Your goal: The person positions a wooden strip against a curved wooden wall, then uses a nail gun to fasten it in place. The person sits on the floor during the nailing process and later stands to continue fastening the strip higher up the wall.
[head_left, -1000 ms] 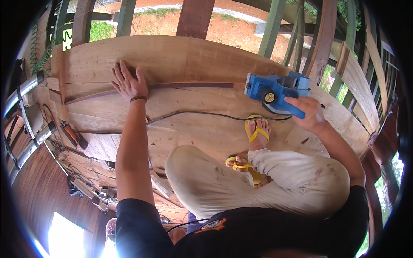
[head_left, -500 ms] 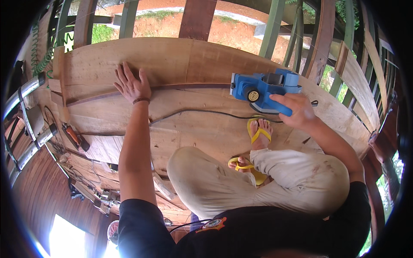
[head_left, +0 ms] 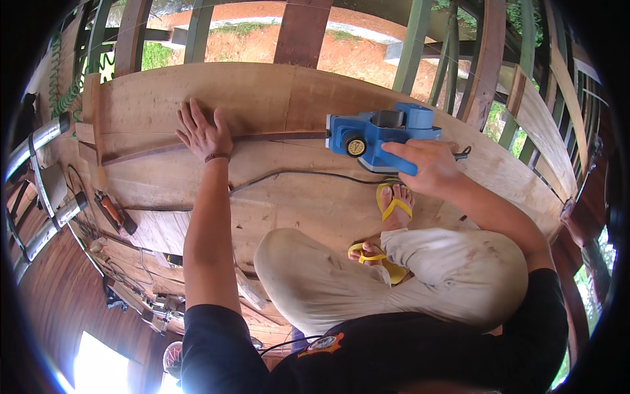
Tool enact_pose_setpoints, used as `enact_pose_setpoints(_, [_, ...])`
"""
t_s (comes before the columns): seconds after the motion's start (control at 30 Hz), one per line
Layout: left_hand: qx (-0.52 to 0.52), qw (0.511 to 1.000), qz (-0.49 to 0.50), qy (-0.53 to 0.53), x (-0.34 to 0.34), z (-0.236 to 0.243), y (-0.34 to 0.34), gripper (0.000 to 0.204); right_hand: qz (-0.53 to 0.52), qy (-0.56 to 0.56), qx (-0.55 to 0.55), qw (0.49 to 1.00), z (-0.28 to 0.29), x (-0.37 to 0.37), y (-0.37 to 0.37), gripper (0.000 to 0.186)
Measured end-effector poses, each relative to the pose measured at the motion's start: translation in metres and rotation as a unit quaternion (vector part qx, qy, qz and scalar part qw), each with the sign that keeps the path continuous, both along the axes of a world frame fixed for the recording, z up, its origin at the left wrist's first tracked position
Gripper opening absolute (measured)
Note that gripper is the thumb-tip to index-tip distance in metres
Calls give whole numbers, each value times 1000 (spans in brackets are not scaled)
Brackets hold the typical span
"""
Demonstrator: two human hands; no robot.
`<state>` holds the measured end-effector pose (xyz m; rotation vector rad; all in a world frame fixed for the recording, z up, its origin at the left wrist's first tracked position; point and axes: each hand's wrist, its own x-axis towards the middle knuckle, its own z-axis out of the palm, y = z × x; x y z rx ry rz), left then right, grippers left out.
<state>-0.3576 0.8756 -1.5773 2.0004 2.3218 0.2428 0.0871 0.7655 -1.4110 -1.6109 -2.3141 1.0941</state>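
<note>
My right hand [head_left: 430,165] is wrapped round the rear handle of a blue electric hand planer [head_left: 367,141], its index finger stretched along the grip. The planer rests over a narrow dark wood strip [head_left: 282,136] that runs across the pale wooden planks [head_left: 295,200]. To the left, my left hand [head_left: 205,136] lies flat with its fingers spread, across the strip and the plank beyond it. A black power cord [head_left: 295,172] snakes over the planks between my hands. The planer's underside is hidden.
My feet in yellow flip-flops [head_left: 397,209] are on the planks just below the planer. An orange-and-black power tool [head_left: 115,211] lies at the left beside upright wood pieces [head_left: 92,125]. Green posts [head_left: 413,46] stand along the far edge. Metal pipes [head_left: 39,148] are at far left.
The planer has moved left along the dark strip with my right hand on it. My left hand has stayed almost where it was.
</note>
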Motion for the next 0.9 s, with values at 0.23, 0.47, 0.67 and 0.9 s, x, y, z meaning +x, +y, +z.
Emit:
enact_pose_setpoints(0.23, [6, 1000, -6, 4, -1, -1, 1, 74, 6, -19, -38, 999, 0, -16, 7, 55])
enact_pose_setpoints(0.47, [-12, 1000, -7, 27, -6, 0, -1, 72, -52, -3, -19, 998, 32, 50, -19, 57])
enact_pose_setpoints(0.67, [16, 999, -18, 26, -7, -3, -1, 70, -146, -133, -65, 978, 63, 153, -63, 59])
enact_pose_setpoints(0.9, [4, 1000, -10, 26, -6, -3, 2, 69, -120, -78, -34, 989, 48, 179, -87, 58])
